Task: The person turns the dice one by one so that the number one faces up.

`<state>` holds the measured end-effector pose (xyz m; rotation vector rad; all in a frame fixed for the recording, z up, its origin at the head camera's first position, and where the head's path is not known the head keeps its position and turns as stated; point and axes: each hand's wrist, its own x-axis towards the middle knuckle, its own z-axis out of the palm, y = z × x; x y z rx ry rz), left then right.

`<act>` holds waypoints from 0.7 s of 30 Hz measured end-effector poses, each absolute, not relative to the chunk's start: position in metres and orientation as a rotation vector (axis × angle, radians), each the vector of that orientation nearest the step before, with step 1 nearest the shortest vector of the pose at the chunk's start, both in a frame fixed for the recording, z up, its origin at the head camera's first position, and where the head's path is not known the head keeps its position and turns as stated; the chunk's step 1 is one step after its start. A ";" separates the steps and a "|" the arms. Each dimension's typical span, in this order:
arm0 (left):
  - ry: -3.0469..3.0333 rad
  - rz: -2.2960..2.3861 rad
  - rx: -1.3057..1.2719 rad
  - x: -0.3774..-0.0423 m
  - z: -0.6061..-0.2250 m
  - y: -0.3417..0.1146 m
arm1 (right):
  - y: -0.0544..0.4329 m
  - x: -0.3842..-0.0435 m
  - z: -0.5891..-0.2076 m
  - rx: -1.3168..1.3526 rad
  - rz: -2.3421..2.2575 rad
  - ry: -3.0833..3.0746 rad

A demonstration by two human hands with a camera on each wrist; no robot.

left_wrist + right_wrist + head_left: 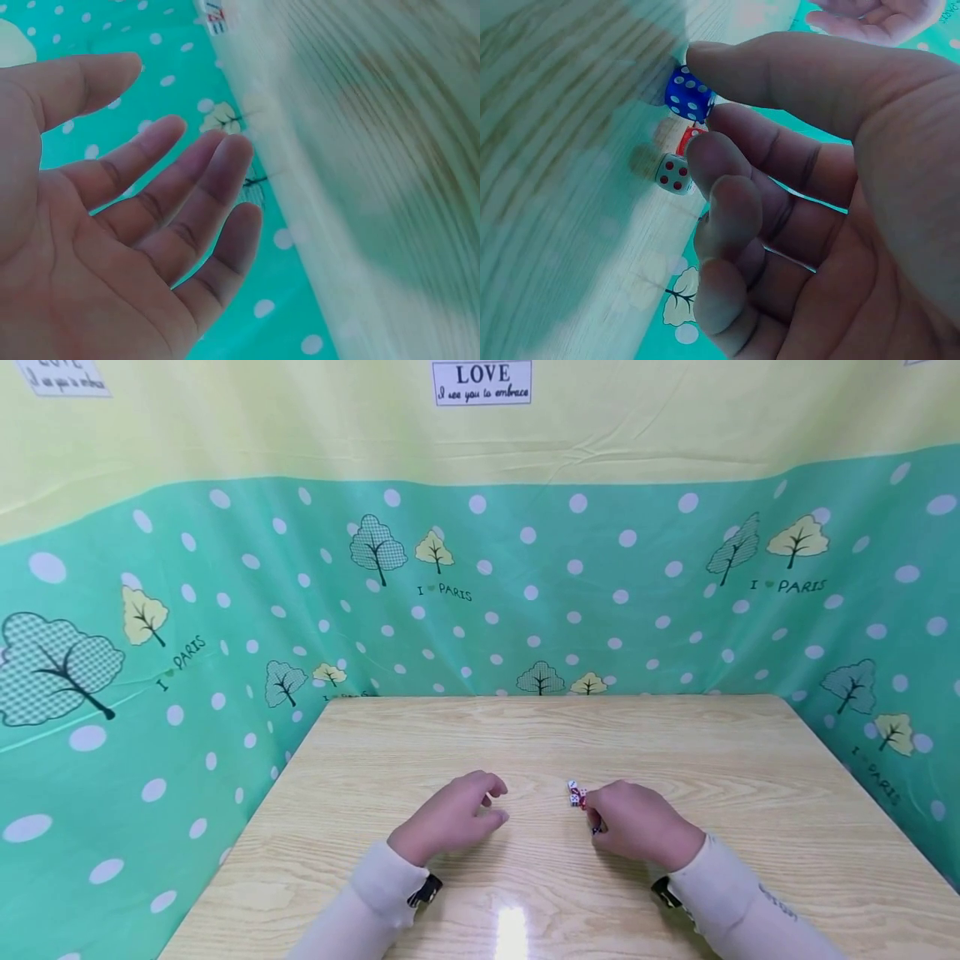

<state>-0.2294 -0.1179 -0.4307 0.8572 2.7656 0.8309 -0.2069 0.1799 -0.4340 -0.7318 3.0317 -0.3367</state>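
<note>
My right hand (643,822) pinches a blue die (688,94) with white pips between thumb and forefinger, low over the tabletop. The other fingers of that hand curl inward. Just beyond it, in the right wrist view, a red die (690,139) is partly covered by a fingertip, and a white die (673,174) with red pips sits beside it. In the head view the small cluster of white and red dice (574,797) lies right at my right fingertips. My left hand (453,814) hovers to the left of the dice, fingers loosely bent and holding nothing.
The light wood table (420,735) stretches out under both hands. A green and yellow printed cloth (525,593) with dots and trees hangs behind the table and along its sides. Bright glare (512,935) shows near the front edge.
</note>
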 end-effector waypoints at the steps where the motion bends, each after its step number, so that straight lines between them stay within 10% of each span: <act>1: 2.774 0.803 0.878 -0.228 -0.430 -0.117 | 0.179 -0.207 -0.433 -0.727 -0.334 3.026; 21: 2.844 0.749 0.936 -0.218 -0.407 -0.119 | 0.180 -0.207 -0.435 -0.924 -0.302 2.940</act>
